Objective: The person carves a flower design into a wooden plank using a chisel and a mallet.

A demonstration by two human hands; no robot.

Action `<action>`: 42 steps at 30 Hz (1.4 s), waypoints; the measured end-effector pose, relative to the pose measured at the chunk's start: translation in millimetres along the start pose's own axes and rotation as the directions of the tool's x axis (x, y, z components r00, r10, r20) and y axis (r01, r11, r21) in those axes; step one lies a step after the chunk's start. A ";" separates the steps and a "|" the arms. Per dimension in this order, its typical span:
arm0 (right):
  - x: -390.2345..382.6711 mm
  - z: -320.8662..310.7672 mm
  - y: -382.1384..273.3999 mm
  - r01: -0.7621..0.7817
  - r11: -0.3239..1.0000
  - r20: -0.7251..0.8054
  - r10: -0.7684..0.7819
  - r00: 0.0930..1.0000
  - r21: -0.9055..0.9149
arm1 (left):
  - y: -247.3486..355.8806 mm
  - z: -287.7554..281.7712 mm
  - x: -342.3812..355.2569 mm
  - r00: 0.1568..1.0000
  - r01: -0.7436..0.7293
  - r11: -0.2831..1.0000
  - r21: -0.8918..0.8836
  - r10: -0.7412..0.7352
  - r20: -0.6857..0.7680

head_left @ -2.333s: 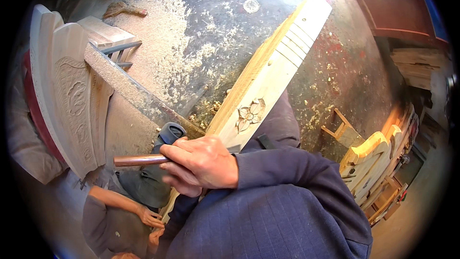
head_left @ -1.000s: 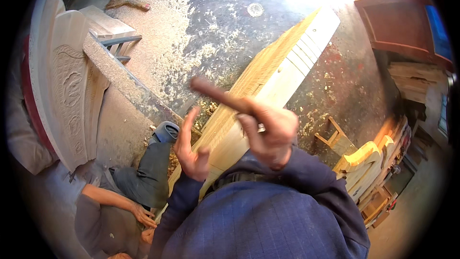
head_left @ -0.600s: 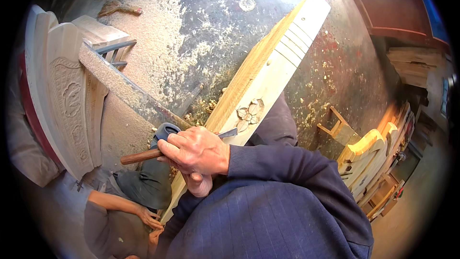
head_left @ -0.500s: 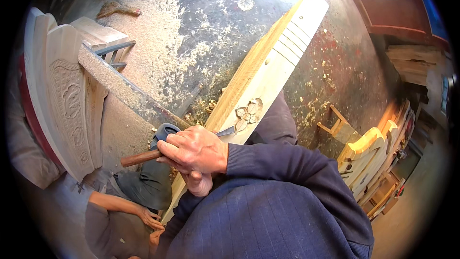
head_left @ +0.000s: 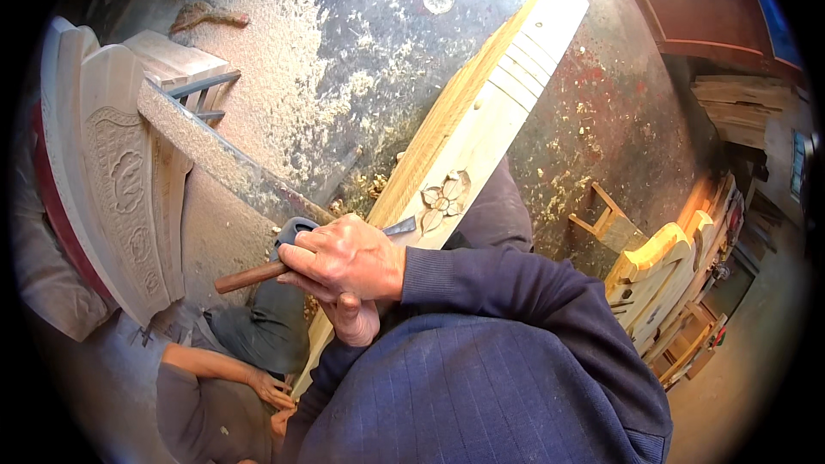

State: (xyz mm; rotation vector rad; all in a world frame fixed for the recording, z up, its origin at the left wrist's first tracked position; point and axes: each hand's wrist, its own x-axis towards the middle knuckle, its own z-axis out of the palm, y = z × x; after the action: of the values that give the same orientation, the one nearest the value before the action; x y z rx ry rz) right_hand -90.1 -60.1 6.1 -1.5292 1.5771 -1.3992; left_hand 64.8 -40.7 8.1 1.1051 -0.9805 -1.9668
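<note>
Since a second ago the right hand (head_left: 348, 259) has dropped from its raised swing and now sits low over the plank (head_left: 481, 125), clenched around a wooden-handled mallet (head_left: 258, 271) whose dark head shows just beside the knuckles. Beneath it the left hand (head_left: 352, 320) seems to grip a chisel (head_left: 400, 226), though most of it is hidden; the blade points at the carved flower (head_left: 443, 199). Both tools look stiff and fairly heavy, best held by their handles; the fresh carving looks fragile at its thin petal edges.
</note>
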 end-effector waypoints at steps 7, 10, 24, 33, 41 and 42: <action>1.2 -2.8 0.7 0.030 0.999 -0.019 -0.030 0.999 0.024 | -13.2 -12.5 0.2 0.997 -0.013 1.000 -0.027 0.015 0.078; -0.5 0.2 4.2 0.064 0.998 -0.092 -0.063 0.994 0.007 | -10.7 -8.8 -0.8 0.997 0.006 1.000 -0.019 -0.005 0.071; 6.6 -2.2 8.7 0.038 0.998 -0.215 -0.048 0.975 -0.051 | 15.9 10.8 21.4 0.994 0.101 0.992 0.071 -0.103 0.022; 9.0 -0.1 9.1 0.007 0.997 -0.237 -0.024 0.971 -0.073 | 19.5 4.0 25.8 0.976 0.198 0.976 0.094 -0.205 0.078; 9.8 1.7 12.2 -0.011 0.995 -0.252 -0.015 0.968 -0.099 | 25.5 19.9 31.5 0.970 0.209 0.972 0.104 -0.219 0.104; 9.0 -0.1 12.3 -0.041 0.994 -0.246 0.013 0.969 -0.106 | 25.3 20.9 32.4 0.970 0.209 0.973 0.098 -0.219 0.105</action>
State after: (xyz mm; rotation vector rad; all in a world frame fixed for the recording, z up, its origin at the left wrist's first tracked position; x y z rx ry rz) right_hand -96.9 -70.7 -2.5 -1.4339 1.8431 -1.5569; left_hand 37.4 -73.9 24.6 1.1987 -1.0527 -2.2007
